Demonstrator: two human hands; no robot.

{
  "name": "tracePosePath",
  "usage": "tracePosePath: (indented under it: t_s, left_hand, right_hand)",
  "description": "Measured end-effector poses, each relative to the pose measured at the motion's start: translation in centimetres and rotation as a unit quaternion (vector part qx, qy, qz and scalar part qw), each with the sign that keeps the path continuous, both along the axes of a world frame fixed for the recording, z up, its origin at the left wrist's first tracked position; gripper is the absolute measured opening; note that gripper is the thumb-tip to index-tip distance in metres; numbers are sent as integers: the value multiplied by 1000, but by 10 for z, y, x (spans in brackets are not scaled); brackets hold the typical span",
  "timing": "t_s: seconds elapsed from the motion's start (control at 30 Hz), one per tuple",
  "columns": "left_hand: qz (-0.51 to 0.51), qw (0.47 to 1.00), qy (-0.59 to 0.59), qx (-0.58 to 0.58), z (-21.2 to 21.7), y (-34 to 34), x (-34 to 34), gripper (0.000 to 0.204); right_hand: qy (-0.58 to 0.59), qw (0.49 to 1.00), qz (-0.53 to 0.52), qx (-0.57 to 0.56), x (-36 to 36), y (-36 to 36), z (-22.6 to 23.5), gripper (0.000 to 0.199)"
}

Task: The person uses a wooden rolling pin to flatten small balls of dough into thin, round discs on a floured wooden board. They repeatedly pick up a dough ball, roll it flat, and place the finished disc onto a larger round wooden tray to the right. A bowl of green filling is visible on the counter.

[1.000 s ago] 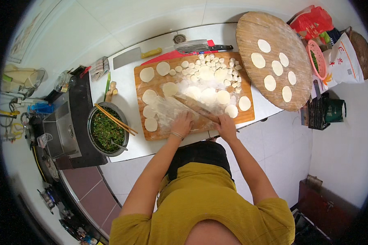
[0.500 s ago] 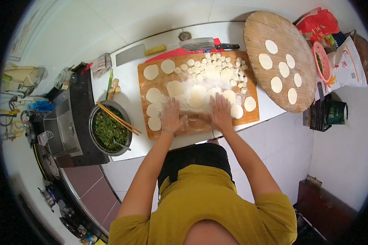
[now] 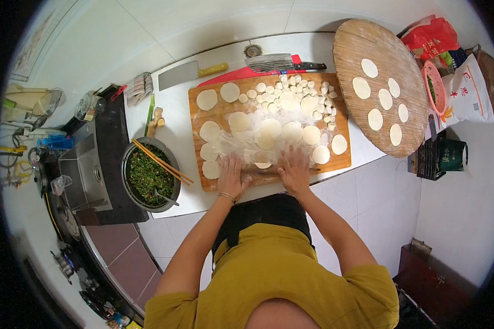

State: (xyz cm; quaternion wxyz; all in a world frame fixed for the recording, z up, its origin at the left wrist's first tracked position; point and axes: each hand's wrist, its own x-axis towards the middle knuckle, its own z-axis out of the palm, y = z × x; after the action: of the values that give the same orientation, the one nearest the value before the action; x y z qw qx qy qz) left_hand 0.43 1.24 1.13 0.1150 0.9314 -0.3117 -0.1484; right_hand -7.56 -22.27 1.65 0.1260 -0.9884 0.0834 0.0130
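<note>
My left hand (image 3: 232, 176) and my right hand (image 3: 295, 169) lie palm down near the front edge of a floury wooden board (image 3: 343, 155). Both have their fingers stretched out. A slim wooden rod, seemingly a rolling pin (image 3: 315, 169), pokes out beside my right hand; most of it is hidden or blends with the board. Between the hands a small dough piece (image 3: 263, 165) shows in part. Ahead of my fingers, round dough wrappers (image 3: 239, 122) are spread over loose flour (image 3: 247, 143), some overlapping. Small cut dough pieces (image 3: 296, 85) crowd the board's back right.
A round wooden board (image 3: 351, 118) with several wrappers stands to the right. On the left is a bowl of chopped green filling (image 3: 148, 178) with chopsticks (image 3: 159, 160) across it. A cleaver (image 3: 178, 75) and a black-handled knife (image 3: 269, 63) lie behind the board.
Both hands have slid back toward my body, from mid-board to its front edge. Wrappers that were under or near my fingertips now show fully. The view has shifted slightly.
</note>
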Motion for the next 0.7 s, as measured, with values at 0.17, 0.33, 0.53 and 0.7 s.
tracePosePath:
  t_s: [0.17, 0.33, 0.53, 0.7]
  left_hand:
    - [52, 998, -35, -11, -3, -39, 59, 86]
    - [19, 1000, -3, 9, 6, -31, 43, 86]
    - [-3, 998, -56, -15, -9, -17, 28, 85]
    - [-162, 982, -7, -98, 29, -46, 46, 70]
  right_hand:
    - [-39, 998, -43, -38, 56, -11, 4, 61]
    - [-21, 1000, -19, -8, 24, -5, -14, 65]
    - [15, 995, 81, 54, -5, -3, 8, 51]
    - [23, 991, 103, 84, -4, -19, -13, 37]
